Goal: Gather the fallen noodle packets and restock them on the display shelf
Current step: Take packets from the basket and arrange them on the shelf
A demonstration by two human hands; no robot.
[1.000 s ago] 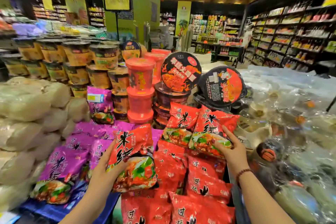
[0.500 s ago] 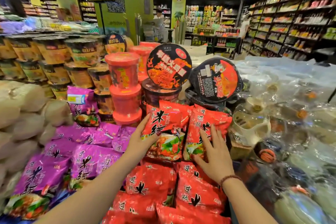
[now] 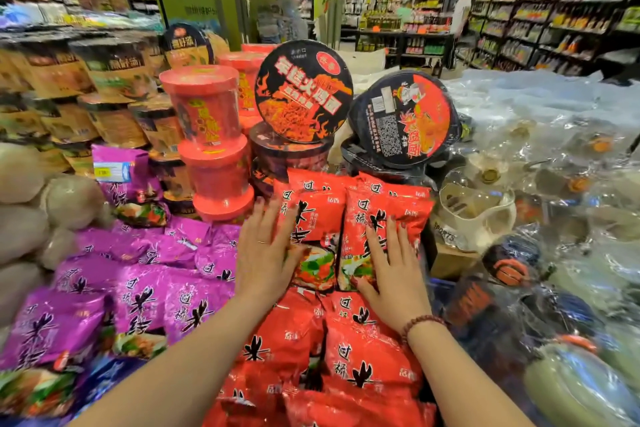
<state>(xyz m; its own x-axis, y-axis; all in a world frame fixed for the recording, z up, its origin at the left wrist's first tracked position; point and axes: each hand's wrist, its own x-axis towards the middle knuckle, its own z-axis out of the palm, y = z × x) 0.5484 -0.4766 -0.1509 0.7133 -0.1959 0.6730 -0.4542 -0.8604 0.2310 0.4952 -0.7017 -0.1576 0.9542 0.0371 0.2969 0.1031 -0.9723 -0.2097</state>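
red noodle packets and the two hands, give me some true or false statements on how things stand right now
1. The left hand lies flat against the left upright red packet. True.
2. The right hand pinches the right upright red packet by its top edge. False: its fingers lie straight on the packet's front.
3. The purple packets lie to the right of the red ones. False: they lie to the left.
4. A beaded bracelet sits on the right wrist. True.
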